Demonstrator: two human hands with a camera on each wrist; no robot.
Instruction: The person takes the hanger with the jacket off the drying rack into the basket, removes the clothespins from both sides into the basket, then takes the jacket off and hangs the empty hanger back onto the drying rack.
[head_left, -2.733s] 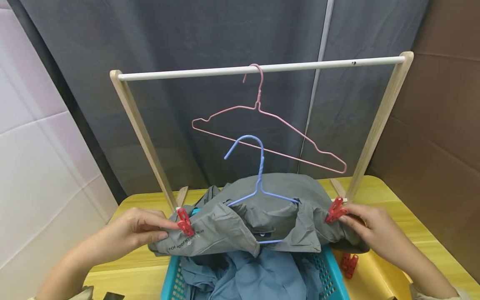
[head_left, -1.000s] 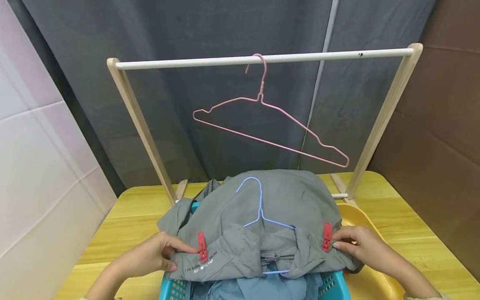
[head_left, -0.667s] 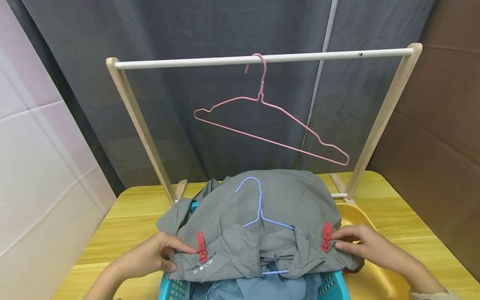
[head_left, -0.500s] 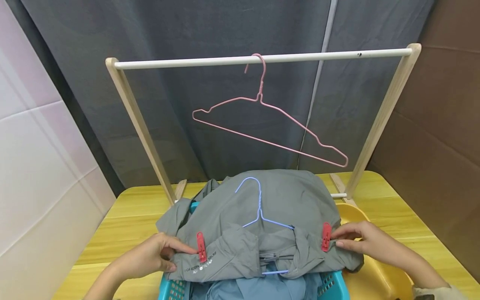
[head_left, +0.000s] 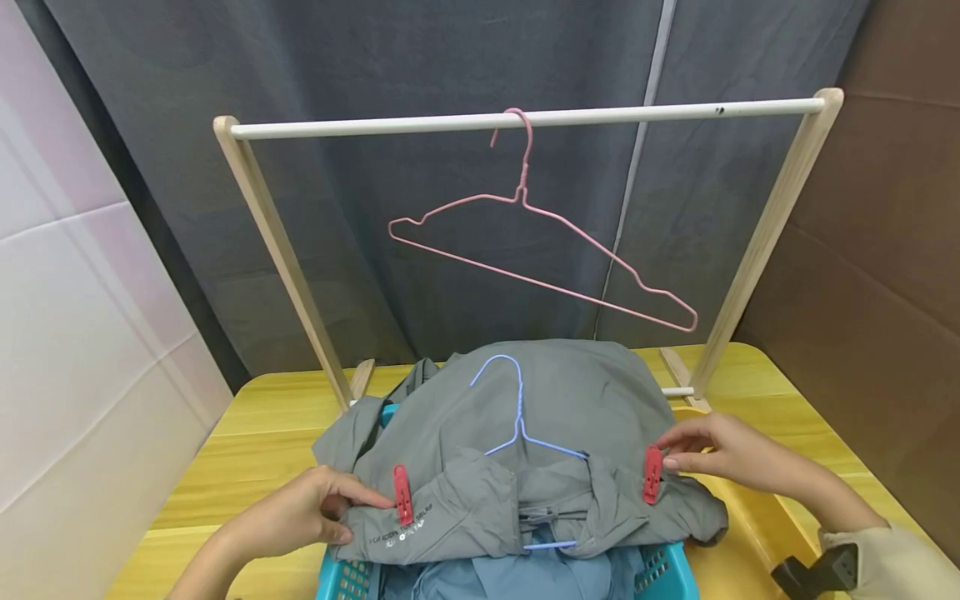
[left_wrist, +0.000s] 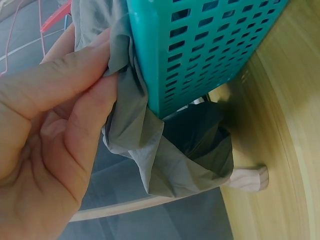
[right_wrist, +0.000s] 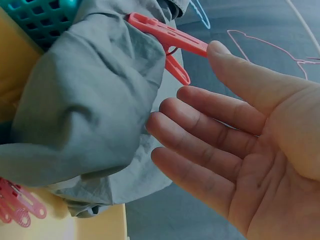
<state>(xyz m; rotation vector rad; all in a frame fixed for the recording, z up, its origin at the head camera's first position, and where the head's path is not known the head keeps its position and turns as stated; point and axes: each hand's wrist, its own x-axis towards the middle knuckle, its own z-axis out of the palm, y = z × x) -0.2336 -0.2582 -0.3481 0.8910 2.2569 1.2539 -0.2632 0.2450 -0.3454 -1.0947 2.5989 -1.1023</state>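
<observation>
A grey shirt (head_left: 570, 392) on a blue wire hanger (head_left: 519, 400) lies over a teal basket (head_left: 672, 575). My left hand (head_left: 307, 517) pinches the shirt's edge at the left shoulder; in the left wrist view the fabric is folded between thumb and fingers. Just beside that hand, a red clothespin (head_left: 403, 494) is clipped to the shirt. Another red clothespin (head_left: 652, 475) grips the right shoulder. My right hand (head_left: 727, 450) is beside it, thumb at the end of one handle (right_wrist: 197, 46), fingers extended and spread away from the thumb.
Behind stands a rack with a white rail (head_left: 375, 126), a pink hanger (head_left: 525, 200) hooked on it. A yellow bin (head_left: 742, 533) holding several red clothespins (right_wrist: 22, 202) stands right of the basket. Blue cloth (head_left: 517, 579) fills the basket's front.
The shirt with its hanger has come down lower and nearer over the basket. Lately my right hand has shifted up and left from the fabric to the right clothespin; my left hand stays put.
</observation>
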